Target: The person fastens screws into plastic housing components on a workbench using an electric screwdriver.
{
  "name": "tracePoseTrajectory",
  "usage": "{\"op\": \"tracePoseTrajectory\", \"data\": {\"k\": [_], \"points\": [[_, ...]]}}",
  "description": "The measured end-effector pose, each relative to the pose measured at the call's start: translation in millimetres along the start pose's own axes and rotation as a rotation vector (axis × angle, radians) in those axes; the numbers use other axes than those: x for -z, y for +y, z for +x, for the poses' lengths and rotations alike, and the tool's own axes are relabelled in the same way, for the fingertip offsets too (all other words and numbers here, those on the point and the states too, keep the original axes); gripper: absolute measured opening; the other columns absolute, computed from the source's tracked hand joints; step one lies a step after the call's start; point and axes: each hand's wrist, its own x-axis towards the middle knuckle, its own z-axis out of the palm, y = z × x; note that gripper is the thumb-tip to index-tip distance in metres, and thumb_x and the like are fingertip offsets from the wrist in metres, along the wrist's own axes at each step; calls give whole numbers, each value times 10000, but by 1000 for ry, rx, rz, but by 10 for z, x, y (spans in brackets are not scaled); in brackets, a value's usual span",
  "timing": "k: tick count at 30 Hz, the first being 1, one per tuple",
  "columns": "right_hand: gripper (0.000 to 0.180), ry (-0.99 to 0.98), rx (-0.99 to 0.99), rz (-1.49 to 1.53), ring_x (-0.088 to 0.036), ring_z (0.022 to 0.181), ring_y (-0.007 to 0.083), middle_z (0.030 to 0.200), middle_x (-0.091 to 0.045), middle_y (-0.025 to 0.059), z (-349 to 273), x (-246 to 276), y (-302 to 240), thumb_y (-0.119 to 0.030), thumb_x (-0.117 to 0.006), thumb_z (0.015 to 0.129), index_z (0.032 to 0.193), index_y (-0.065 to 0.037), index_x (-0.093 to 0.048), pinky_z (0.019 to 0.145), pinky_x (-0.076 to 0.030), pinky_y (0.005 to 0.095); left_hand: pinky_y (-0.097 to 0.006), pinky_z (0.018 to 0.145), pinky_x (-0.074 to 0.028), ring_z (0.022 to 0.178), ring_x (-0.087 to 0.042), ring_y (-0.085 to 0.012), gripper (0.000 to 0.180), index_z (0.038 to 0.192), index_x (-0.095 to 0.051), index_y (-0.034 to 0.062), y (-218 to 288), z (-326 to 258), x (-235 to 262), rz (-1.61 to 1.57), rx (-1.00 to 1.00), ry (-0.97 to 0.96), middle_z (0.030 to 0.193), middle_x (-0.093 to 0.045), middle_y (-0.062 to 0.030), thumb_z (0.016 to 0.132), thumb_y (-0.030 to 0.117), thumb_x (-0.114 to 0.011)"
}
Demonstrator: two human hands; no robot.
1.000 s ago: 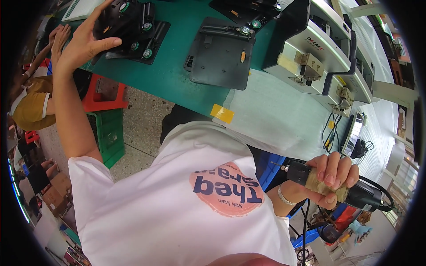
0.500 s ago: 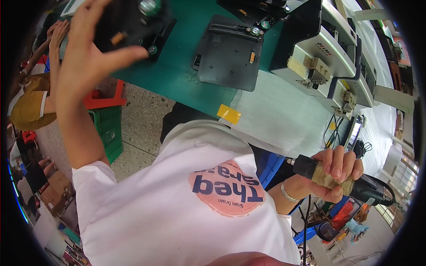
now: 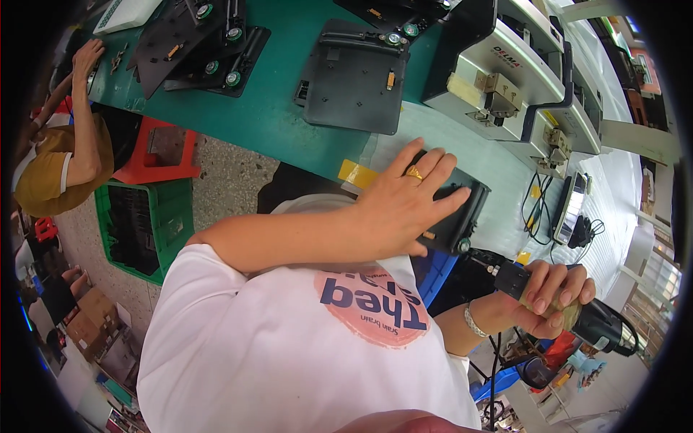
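My left hand (image 3: 404, 198), with a gold ring, lies over a black plastic panel (image 3: 453, 229) at the near edge of the white mat. Its fingers reach across the panel's top and the thumb is at the near side; the palm hides much of the panel. A round green-rimmed piece (image 3: 463, 245) sits at the panel's near corner. My right hand (image 3: 552, 297) is wrapped round a black electric screwdriver (image 3: 605, 326) with tan wrapping on its grip. The screwdriver's bit points left, close to that corner; I cannot tell whether it touches.
Another black panel (image 3: 354, 79) lies on the green bench mat (image 3: 289, 101), with stacked panels (image 3: 195, 54) to its left. Grey machines (image 3: 498, 94) stand at the right, beside cables (image 3: 535, 216). A green crate (image 3: 173, 224) is on the floor. A co-worker's arm (image 3: 85, 130) reaches the bench at far left.
My left hand has swung from the panel stack at upper left to the mat's near edge, where a black panel now is under it. My right hand still holds the screwdriver in nearly the same place.
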Motion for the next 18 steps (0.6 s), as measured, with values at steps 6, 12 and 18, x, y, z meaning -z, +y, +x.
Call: {"op": "tracePoseTrajectory", "data": {"k": [6,12,18], "points": [[438,37,49,-51,-656,658,208,977,-573,102,-176,137,-127,32,-707,802,1177,-15,-485,552,-546,303,-518,1170,-318,1366,-450,-373,661,1314,-615,116,-89,86,-65,146,-93,111,1440,-497,-175,727,286,-868],[424,55,49,-1,-637,678,208,952,-560,96,-78,128,-18,28,-683,816,1189,-9,-485,567,-531,315,-415,873,-485,994,-648,-298,329,1188,-690,129,330,-285,565,-1208,-446,203,1209,-654,-104,882,18,-737],[407,176,107,73,-567,653,160,858,-539,72,282,-56,214,2,-662,818,1200,-7,-522,557,-476,305,-440,826,-488,988,-636,-273,442,1165,-685,316,576,-224,736,-1319,-583,399,1176,-652,-93,877,-18,-709]]}}
